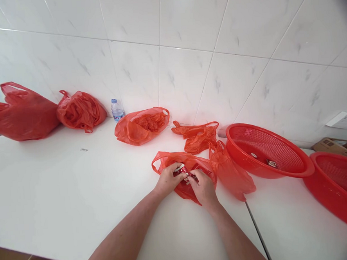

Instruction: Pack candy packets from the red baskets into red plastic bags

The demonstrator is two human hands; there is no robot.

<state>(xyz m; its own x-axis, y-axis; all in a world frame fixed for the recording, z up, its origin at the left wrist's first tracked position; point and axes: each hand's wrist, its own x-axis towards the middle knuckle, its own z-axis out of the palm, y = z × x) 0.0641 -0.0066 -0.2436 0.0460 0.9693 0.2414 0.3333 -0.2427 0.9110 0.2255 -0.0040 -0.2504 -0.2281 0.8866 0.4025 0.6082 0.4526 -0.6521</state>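
I see my left hand [168, 180] and right hand [205, 187], nearly closed, pinching a red packet [183, 170] at a red bag's [188, 192] mouth.

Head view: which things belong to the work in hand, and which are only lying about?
In use, it seems:
left hand
right hand
small red-and-white item they hold
open red bag beneath them

Probably just lying about:
plastic bottle
large red bag at far left
nearer-centre red basket
far-right red basket
cardboard box

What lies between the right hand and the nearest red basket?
Head view: the side of the open red bag, then a second red bag against the basket.
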